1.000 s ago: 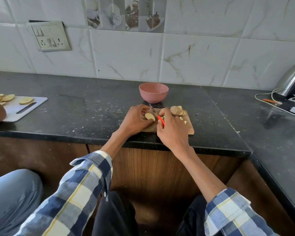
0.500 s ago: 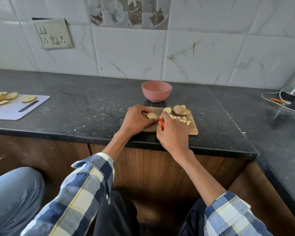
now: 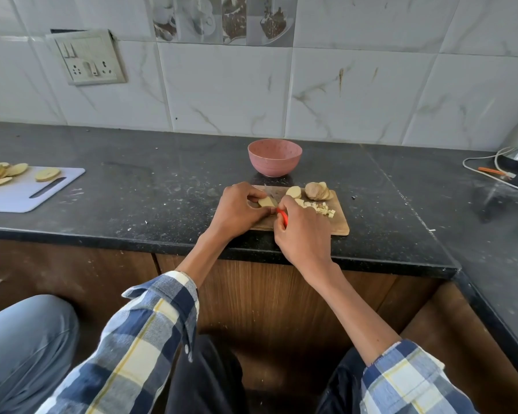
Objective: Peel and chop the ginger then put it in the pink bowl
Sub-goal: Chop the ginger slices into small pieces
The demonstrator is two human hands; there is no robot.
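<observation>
Standing behind the board (image 3: 340, 227), the pink bowl (image 3: 274, 157) holds nothing visible.

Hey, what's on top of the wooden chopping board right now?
On the wooden chopping board: ginger slices, small diced pieces, and a piece held by the left hand. The right hand covers most of the knife.
</observation>
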